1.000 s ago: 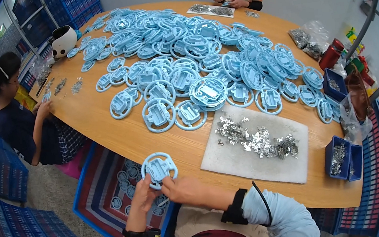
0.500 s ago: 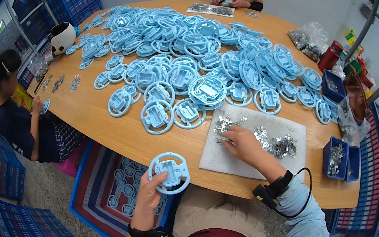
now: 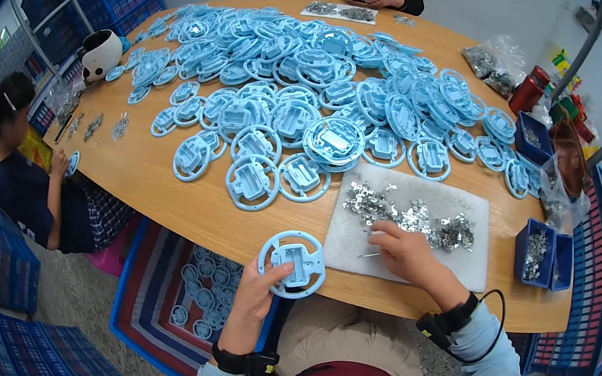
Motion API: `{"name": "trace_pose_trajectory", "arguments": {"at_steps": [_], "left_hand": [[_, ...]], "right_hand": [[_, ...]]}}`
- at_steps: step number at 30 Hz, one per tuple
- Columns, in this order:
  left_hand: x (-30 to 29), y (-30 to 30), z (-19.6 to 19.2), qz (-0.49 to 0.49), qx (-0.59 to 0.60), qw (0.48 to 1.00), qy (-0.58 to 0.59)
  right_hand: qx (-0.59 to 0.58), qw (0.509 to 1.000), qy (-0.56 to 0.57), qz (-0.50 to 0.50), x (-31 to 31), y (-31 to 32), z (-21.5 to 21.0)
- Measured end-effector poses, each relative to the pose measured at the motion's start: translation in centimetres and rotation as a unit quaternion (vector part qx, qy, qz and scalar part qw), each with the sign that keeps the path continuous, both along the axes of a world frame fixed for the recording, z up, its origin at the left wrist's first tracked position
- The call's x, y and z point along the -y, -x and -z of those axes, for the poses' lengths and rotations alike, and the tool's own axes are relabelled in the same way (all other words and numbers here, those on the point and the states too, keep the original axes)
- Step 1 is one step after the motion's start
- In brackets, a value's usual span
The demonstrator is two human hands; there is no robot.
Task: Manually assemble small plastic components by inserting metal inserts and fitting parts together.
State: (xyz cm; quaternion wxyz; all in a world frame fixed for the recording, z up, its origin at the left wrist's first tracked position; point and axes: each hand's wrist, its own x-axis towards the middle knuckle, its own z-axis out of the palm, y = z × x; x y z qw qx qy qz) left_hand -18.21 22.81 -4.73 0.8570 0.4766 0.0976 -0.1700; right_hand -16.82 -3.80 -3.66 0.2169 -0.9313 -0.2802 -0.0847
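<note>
My left hand (image 3: 256, 290) grips a light-blue plastic steering-wheel-shaped part (image 3: 297, 261) at the table's near edge, thumb over its rim and the recessed box in its centre facing up. To its right, my right hand (image 3: 407, 254) is closed on a pair of thin metal tweezers (image 3: 370, 255), whose tips point left toward the blue part. Whether the tips carry a piece is too small to tell. Beneath that hand lies a white foam pad (image 3: 340, 238), with small silvery metal clips (image 3: 414, 217) heaped across its middle.
A big pile of blue wheel parts (image 3: 283, 60) covers the table's (image 3: 154, 185) middle. Blue bins (image 3: 532, 255) of metal pieces stand at right. A blue crate (image 3: 148, 302) with more wheels sits below left. Two people work at the left and far sides.
My left hand has moved right with the blue wheel part. My right hand has drawn back from the clip heap toward me, bringing the tweezers nearer the pad's left edge.
</note>
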Motion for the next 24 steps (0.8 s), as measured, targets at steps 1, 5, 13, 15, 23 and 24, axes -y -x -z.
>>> {"name": "trace_pose_trajectory", "arguments": {"at_steps": [1,5,13,15,23,24], "left_hand": [[0.1,-0.1,-0.1,0.008,-0.014,1.0,0.007],[0.9,-0.5,-0.3,0.007,-0.054,0.998,0.042],[2.0,-0.6,0.1,0.015,-0.045,0.998,0.03],[2.3,-0.6,0.1,0.02,-0.048,0.998,0.035],[2.2,-0.5,-0.1,0.001,-0.052,0.998,0.023],[2.2,-0.5,-0.1,0.001,-0.053,0.998,0.024]], "right_hand": [[-0.01,0.997,-0.063,0.037,0.5,0.3,0.1],[-0.101,0.973,-0.153,0.14,0.5,1.0,0.6],[-0.064,0.975,-0.167,0.135,-1.6,-0.6,0.6],[-0.007,0.982,-0.148,0.118,-1.8,-1.3,1.6],[-0.055,0.987,-0.125,0.081,-0.8,-0.1,1.2],[-0.07,0.971,-0.204,0.107,-0.6,-0.2,1.3]]}}
